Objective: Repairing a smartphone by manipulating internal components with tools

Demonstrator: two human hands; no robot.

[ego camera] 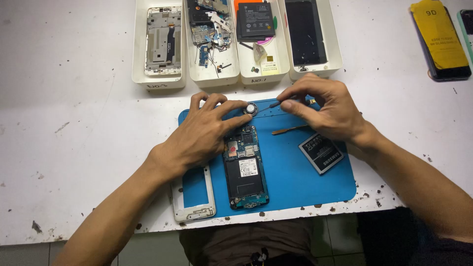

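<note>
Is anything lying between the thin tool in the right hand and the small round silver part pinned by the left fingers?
Nothing visible does. The right hand holds a thin dark-tipped metal tool whose tip points at the small round silver part. The left hand steadies that part from the other side, above the opened phone on the blue mat.

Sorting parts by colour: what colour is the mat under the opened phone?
Blue mat, clearest in the head view.

— Centre of the frame?
— Blue mat (295, 172) on a white table (74, 123), black battery (321, 152).
— Top?
— White trays (140, 44). Upper right, a yellow film (438, 34) on a black phone (451, 71).
</note>
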